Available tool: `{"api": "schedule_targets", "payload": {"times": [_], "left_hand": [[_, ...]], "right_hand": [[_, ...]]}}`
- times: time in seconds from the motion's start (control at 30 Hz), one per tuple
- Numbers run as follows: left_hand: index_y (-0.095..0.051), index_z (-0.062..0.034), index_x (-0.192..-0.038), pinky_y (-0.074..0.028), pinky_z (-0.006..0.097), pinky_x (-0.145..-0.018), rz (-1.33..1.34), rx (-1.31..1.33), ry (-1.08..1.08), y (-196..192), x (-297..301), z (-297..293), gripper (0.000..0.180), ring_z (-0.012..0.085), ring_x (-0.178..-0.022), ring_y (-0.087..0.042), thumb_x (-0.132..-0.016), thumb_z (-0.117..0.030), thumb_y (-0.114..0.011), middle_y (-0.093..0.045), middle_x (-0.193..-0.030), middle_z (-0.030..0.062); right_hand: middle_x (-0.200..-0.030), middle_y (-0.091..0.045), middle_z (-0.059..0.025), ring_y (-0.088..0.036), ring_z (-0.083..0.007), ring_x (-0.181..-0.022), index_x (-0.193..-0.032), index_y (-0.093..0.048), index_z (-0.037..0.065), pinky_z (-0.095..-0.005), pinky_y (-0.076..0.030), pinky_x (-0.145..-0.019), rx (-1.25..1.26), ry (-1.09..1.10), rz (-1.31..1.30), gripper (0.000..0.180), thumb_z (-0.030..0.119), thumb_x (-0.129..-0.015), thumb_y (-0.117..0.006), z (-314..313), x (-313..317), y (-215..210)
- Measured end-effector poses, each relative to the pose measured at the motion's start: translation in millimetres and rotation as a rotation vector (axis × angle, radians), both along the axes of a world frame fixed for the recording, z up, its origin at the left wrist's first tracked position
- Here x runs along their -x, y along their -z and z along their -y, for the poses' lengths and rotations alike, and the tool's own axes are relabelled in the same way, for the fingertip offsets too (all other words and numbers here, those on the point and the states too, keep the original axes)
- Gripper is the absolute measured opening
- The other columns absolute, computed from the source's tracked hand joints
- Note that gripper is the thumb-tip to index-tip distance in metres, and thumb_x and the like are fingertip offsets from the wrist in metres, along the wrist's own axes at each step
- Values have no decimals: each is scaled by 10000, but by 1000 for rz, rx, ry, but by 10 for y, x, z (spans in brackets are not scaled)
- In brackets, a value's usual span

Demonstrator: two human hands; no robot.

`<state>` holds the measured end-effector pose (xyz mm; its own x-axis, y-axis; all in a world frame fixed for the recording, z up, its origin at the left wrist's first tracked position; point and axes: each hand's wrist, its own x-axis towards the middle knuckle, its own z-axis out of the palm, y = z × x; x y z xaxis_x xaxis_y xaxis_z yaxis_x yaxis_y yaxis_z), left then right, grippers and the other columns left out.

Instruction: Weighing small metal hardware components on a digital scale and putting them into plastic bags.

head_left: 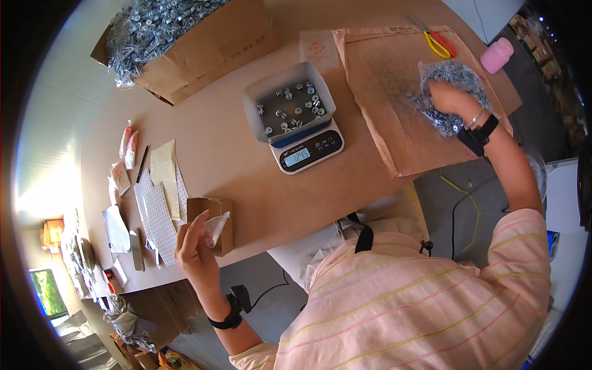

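At the table's near left, my left hand (197,242) is closed around a small clear plastic bag (215,229), held over a small open cardboard box (227,237). My right hand (446,97) reaches into a clear bag of loose metal fasteners (462,75) on the right; its fingertips are hidden among the pieces. Between my hands, a grey plastic tray (258,91) rests on a white digital scale (327,145) with a lit display. Several metal screws with washers (298,111) lie scattered in the tray.
A large cardboard box (209,52) heaped with metal fasteners stands at the back left. The fastener bag lies on brown paper (382,105). Scissors (439,45) and a pink bottle (496,55) are at far right. Patterned paper sheets (154,209) lie at left.
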<state>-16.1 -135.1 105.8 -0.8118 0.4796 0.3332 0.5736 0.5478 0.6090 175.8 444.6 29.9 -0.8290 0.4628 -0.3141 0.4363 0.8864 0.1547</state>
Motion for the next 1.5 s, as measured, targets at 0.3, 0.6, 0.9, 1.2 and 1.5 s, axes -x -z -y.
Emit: {"api": "schedule_targets", "payload": {"times": [0.3, 0.6, 0.9, 1.2, 1.5], "left_hand": [[-735, -38, -1002, -512, 309, -662, 28, 63, 152, 362, -291, -475, 422, 226, -747, -623, -708, 200, -550, -621, -861, 92], [-636, -23, -854, -462, 367, -578, -58, 126, 78, 491, -330, -384, 115, 304, -646, -574, -800, 63, -688, -590, -759, 114], [-655, 1, -849, -464, 360, -595, 72, 114, 79, 511, -368, -462, 72, 298, -652, -588, -803, 20, -708, -601, -743, 131], [-616, 10, -810, -428, 339, -578, -1, 97, 60, 567, -369, -397, 89, 224, -627, -535, -814, 9, -705, -474, -708, 111], [-615, 0, -757, -423, 224, -537, 923, -372, -113, 563, -452, -623, 164, 49, -604, -511, -805, -21, -771, -616, -757, -3]], "right_hand": [[-1180, -517, -288, -583, -444, -1036, -1194, -474, -37, -477, -503, -868, -49, 36, -205, 296, -1, -903, -517, 206, -234, 170], [-1020, -607, -260, -643, -423, -873, -1024, -558, -30, -469, -533, -792, -68, -34, -310, 255, -25, -785, -647, -114, -223, 393], [-799, -694, -179, -682, -330, -771, -827, -694, -2, -396, -523, -698, 281, 8, -596, 119, -26, -711, -695, -155, -208, -25], [-1036, -640, -42, -655, -124, -859, -1037, -602, 21, -242, -576, -833, 1204, 482, -681, 166, 88, -902, -672, -92, -79, -409], [-1088, -644, -38, -643, -75, -923, -1142, -555, 87, -209, -577, -839, 1914, 299, -484, 274, 127, -912, -699, 720, 822, -805]]}}
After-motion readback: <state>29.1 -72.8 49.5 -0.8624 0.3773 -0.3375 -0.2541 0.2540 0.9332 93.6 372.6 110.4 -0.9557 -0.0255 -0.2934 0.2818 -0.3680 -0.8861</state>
